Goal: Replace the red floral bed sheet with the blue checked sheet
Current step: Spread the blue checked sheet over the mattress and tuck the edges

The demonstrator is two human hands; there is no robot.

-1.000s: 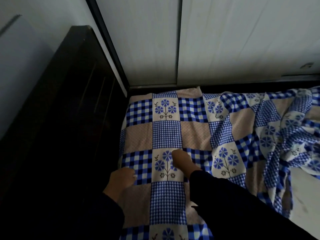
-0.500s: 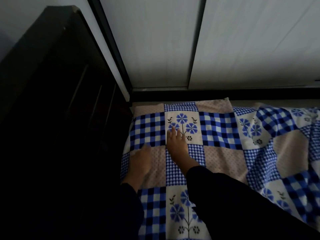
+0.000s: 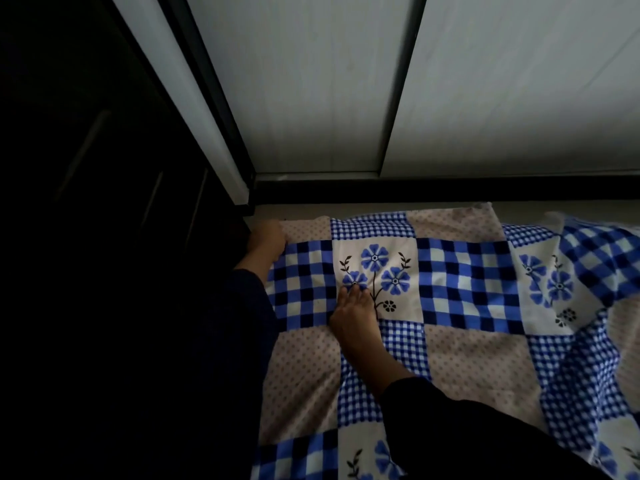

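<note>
Bed frame and wall hem the corner; blue checked sheet lies open.

Pale panelled wall is filling the upper field, with a dark vertical seam dividing it into two panels. A black rail is running along its base. At left, a dark headboard is standing in deep shadow, a pale corner strip separating it from the wall. Dim, cool light is falling on the panels.
</note>
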